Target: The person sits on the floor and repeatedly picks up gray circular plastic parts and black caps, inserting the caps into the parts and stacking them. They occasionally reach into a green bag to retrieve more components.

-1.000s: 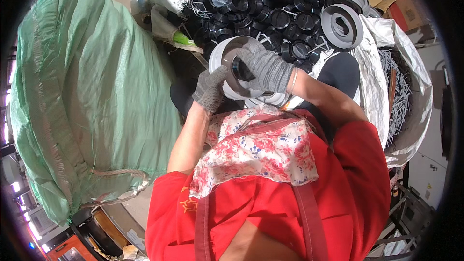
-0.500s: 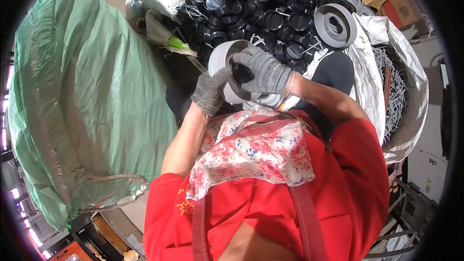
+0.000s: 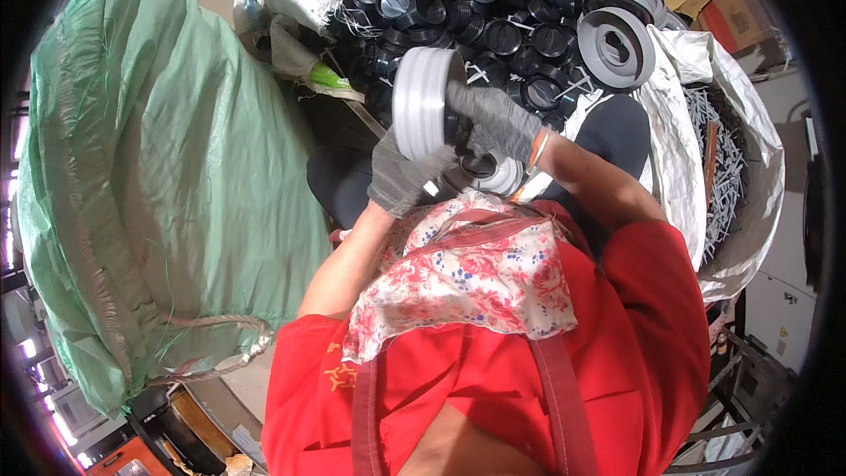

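A pale grey ribbed plastic ring (image 3: 417, 106) is held up on its side above my lap. My left hand (image 3: 407, 174), in a grey knit glove, grips its lower edge. At the ring's open right side is my gloved right hand (image 3: 498, 119), its fingers curled in at the rim. They are slightly blurred, and partly hide a black threaded piece inside the ring. Another grey ring part (image 3: 502, 178) lies just below my hands, near the floral cloth. Beyond my hands spreads a heap of black threaded plastic caps (image 3: 502, 35).
Several grey rings (image 3: 617, 48) are stacked right of the caps. At right, an open white woven sack (image 3: 758, 211) holds many small grey plastic pieces (image 3: 724, 181). A large green woven sack (image 3: 203, 176) stands at left, with a cardboard box (image 3: 740, 13) at the far right.
The grey ring has been raised a little and turned, so its ribbed outer wall now faces left. My left hand has shifted right beneath it, and my right hand stays at the open side.
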{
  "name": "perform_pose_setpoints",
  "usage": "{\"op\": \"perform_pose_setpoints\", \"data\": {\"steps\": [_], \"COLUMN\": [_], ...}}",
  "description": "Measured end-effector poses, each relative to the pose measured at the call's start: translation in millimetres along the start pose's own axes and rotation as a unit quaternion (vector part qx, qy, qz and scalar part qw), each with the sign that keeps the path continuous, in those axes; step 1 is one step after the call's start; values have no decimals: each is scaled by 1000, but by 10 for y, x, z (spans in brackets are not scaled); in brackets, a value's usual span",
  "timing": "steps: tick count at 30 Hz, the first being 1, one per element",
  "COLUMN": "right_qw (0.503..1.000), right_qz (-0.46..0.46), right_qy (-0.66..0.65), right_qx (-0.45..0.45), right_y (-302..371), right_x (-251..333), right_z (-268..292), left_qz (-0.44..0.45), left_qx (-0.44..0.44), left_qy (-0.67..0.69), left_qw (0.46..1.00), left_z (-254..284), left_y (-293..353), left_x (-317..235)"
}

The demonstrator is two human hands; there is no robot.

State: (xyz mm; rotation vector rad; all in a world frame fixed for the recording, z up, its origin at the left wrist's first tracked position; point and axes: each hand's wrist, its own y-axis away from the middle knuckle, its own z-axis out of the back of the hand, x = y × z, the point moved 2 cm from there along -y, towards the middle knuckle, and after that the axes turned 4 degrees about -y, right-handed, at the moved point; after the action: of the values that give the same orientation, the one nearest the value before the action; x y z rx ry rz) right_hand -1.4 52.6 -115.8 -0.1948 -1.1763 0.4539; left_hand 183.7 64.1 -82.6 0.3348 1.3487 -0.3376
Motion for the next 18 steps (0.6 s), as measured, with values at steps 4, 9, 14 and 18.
{"op": "perform_pose_setpoints", "data": {"steps": [4,9,14,18], "right_qw": [911,967,738,933], "right_qz": [-307,-242,-540,-206], "right_qy": [-273,25,-394,292], "right_qx": [24,82,95,28], "right_y": [14,64,223,76], "right_x": [310,126,-77,-197], "right_z": [-33,135,151,550], "left_qz": [22,73,42,-55], "left_qx": [-8,-20,-63,-30], "left_qy": [80,154,-18,-51], "left_qw": [997,985,997,997], "left_z": [23,-35,-141,-197], "left_y": [16,0,58,83], "left_x": [156,180,-66,161]}}
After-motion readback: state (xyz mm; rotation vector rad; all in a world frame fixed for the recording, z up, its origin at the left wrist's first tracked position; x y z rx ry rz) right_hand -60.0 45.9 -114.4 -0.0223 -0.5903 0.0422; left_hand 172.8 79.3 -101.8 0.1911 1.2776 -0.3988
